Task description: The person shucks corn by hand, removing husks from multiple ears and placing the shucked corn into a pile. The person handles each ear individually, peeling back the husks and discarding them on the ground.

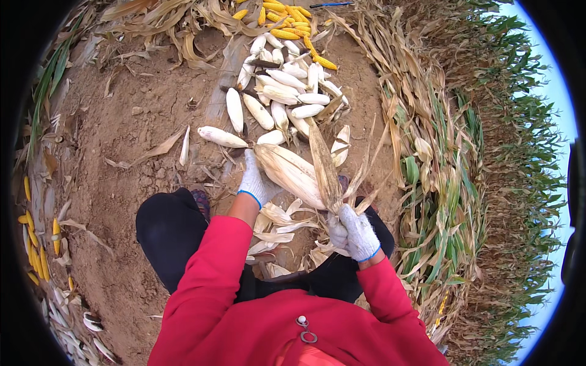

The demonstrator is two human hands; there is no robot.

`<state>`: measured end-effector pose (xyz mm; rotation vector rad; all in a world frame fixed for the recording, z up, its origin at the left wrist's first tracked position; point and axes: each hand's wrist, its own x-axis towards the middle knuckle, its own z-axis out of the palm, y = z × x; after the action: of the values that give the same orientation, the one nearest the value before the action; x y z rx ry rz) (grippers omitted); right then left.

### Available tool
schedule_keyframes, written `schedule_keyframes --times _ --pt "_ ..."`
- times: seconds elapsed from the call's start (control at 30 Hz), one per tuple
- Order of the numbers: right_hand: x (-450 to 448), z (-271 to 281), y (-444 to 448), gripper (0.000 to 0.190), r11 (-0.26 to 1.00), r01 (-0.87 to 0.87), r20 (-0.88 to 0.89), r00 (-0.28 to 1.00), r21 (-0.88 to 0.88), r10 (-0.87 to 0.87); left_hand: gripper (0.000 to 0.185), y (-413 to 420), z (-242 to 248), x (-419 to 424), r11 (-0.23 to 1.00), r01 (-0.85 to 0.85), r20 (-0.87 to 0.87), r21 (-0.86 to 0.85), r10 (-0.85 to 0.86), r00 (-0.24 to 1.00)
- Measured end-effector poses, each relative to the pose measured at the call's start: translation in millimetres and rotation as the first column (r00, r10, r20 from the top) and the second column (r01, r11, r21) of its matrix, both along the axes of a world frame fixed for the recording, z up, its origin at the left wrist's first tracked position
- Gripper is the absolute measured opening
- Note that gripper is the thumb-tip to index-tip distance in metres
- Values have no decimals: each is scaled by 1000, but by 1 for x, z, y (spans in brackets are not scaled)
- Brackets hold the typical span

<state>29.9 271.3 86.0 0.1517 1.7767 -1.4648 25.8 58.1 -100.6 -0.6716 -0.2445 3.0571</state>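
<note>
A large ear of corn in dry, pale husk lies aslant between my two gloved hands, above the ground. My left hand, in a white knit glove with a blue cuff edge, holds its left end; most of those fingers are hidden behind the ear. My right hand, gloved alike, grips the husk's gathered base at the lower right. A long brown-flecked husk leaf stands up from that base, with thin dry strips beside it. Loose husks lie on the soil below the ear, between my legs.
Ahead is a pile of ears in white husk, with bare yellow cobs beyond it. More yellow cobs lie at far left. Cut cornstalks are heaped along the right, before standing corn. A blue tool lies at the top.
</note>
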Motion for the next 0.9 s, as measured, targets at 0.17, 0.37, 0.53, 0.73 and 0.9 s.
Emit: schedule_keyframes --times 0.17,0.37,0.53,0.73,0.9 --pt "-1 20 2 33 991 7 31 1000 -137 -3 76 -3 3 -8 999 9 50 -41 -6 999" --pt "3 31 11 30 992 -15 -17 1000 -128 13 57 -18 -45 -11 980 -196 117 -31 198 973" --pt "-6 55 63 37 994 82 -143 985 -73 -92 54 -37 -39 0 955 -284 334 -82 295 895" --pt "-17 66 190 40 773 634 -435 687 -33 -582 46 -40 -78 -5 923 -339 399 -181 384 833" --pt "46 -8 343 46 313 595 -630 777 740 12 52 -33 -74 -3 934 -306 344 -187 354 870"
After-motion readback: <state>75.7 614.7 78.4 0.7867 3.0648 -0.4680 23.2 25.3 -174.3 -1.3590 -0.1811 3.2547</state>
